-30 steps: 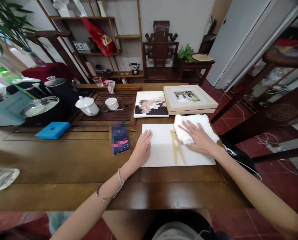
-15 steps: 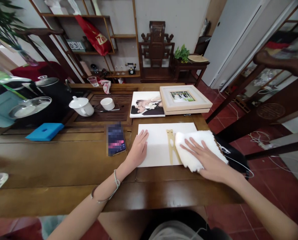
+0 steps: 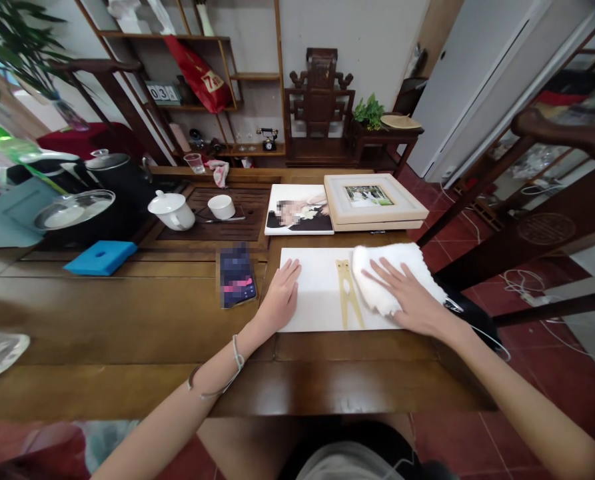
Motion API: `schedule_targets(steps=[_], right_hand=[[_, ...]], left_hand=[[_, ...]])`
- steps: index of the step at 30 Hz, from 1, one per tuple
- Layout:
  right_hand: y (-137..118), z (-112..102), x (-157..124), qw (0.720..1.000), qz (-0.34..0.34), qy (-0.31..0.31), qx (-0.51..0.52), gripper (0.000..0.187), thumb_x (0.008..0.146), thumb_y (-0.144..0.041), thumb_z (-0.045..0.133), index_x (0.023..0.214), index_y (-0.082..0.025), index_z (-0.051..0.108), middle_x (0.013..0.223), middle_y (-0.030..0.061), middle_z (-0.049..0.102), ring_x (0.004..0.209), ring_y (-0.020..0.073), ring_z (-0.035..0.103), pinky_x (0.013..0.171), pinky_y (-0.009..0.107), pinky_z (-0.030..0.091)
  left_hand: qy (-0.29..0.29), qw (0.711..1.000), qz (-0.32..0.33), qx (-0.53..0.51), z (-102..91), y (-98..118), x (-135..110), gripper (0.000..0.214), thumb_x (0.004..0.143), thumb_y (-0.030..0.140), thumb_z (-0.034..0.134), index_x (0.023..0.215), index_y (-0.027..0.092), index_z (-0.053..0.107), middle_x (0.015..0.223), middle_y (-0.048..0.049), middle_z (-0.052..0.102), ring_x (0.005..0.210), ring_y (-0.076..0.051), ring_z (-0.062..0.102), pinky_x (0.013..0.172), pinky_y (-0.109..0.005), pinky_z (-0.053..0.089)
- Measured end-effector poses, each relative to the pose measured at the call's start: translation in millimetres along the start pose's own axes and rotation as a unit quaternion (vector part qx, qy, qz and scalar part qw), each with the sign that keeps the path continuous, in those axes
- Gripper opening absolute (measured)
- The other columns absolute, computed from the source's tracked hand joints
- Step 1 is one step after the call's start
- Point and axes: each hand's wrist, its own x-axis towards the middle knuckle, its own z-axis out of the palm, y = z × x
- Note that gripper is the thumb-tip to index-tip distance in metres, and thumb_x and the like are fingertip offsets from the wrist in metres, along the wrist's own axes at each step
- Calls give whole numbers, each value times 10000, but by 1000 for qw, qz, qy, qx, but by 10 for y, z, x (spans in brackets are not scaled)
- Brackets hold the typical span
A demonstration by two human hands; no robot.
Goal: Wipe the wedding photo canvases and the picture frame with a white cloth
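Observation:
A white board (image 3: pixel 317 293) lies flat on the wooden table (image 3: pixel 127 320) in front of me. My left hand (image 3: pixel 281 299) rests flat on its left edge, fingers stretched out. My right hand (image 3: pixel 406 297) presses flat on a white towel (image 3: pixel 377 270) that covers the board's right part. A gold stand piece (image 3: pixel 348 299) lies on the board between the two hands. A phone (image 3: pixel 236 283) lies just left of my left hand.
Behind the board lie a photo print (image 3: pixel 300 212) and a framed photo (image 3: pixel 370 200). A tea tray with a white teapot (image 3: pixel 172 211) and cup (image 3: pixel 222 207) sits at the back left. A blue sponge (image 3: pixel 101 257) and pots stand further left.
My right hand slid the towel over the board's right part, toward me and then back a little away. My left hand stayed on the board's left edge.

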Motion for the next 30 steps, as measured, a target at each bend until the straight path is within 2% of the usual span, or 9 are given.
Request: schedule_targets(steps=[4, 6, 8, 11, 17, 20, 22, 26, 30], right_hand=[[-432, -45, -554, 999, -26, -22, 12, 1082, 558, -67, 465, 1568, -267, 134, 1635, 30, 118, 1488, 300, 51, 1166, 636, 113], [-550, -73, -684, 999, -25, -32, 18, 1095, 549, -60, 459, 1569, -285, 129, 1633, 18, 124, 1485, 299, 68, 1167, 630, 130], [-549, -83, -676, 999, -20, -37, 26, 1085, 559, -59, 455, 1567, -304, 135, 1630, 3, 144, 1484, 288, 88, 1171, 617, 144], [-362, -50, -413, 999, -2, -29, 33, 1043, 592, -72, 457, 1561, -314, 159, 1627, -5, 162, 1485, 268, 91, 1172, 609, 140], [67, 15, 403, 999, 47, 4, 3, 824, 754, -161, 470, 1543, -248, 253, 1620, 62, 188, 1483, 300, 111, 1165, 617, 106], [54, 6, 474, 999, 48, 11, -7, 826, 757, -162, 477, 1546, -241, 246, 1619, 68, 190, 1481, 312, 116, 1164, 620, 103], [-57, 5, 326, 999, 36, 13, -7, 867, 731, -161, 493, 1551, -256, 226, 1623, 60, 180, 1482, 321, 100, 1161, 631, 107], [-414, 2, -226, 1000, 23, -1, -2, 1010, 625, -100, 489, 1563, -282, 162, 1630, 44, 148, 1484, 311, 68, 1159, 634, 142], [-639, -42, -629, 1000, 24, -11, -5, 1051, 557, -78, 490, 1549, -299, 222, 1608, 32, 240, 1473, 318, 161, 1158, 624, 205]], left_hand=[[-11, 1000, -3, 1, -25, 10, 0, 471, 1000, 197, 285, 1448, 133, 416, 1542, -168, 386, 1481, -268, 259, 1190, -539, 252], [-12, 1000, 0, 1, -31, 7, -2, 472, 1001, 199, 286, 1452, 140, 409, 1541, -167, 389, 1481, -270, 260, 1187, -546, 254], [-11, 1000, 3, 0, -32, 2, -4, 474, 1002, 199, 282, 1458, 152, 400, 1541, -161, 390, 1482, -268, 257, 1184, -555, 253], [-9, 1000, 4, -1, -29, 0, -3, 475, 1003, 198, 279, 1463, 164, 393, 1542, -154, 391, 1484, -265, 251, 1183, -559, 250], [-8, 1000, -1, 1, -18, 4, 7, 474, 1002, 198, 271, 1450, 130, 409, 1532, -174, 400, 1484, -272, 250, 1185, -557, 249], [-2, 1000, 1, -3, -16, 5, 6, 472, 1004, 202, 279, 1455, 147, 406, 1534, -166, 398, 1484, -270, 251, 1186, -562, 248], [-3, 1000, 1, -4, -18, 6, 4, 470, 1005, 205, 279, 1453, 147, 410, 1537, -162, 395, 1484, -273, 252, 1188, -561, 246], [-14, 1000, -3, -3, -27, 5, 0, 472, 1003, 205, 280, 1452, 140, 412, 1542, -163, 387, 1484, -277, 248, 1189, -561, 241], [-16, 1000, -4, -3, -35, 3, -2, 471, 1003, 212, 287, 1452, 140, 410, 1545, -166, 381, 1483, -273, 251, 1189, -552, 245]])
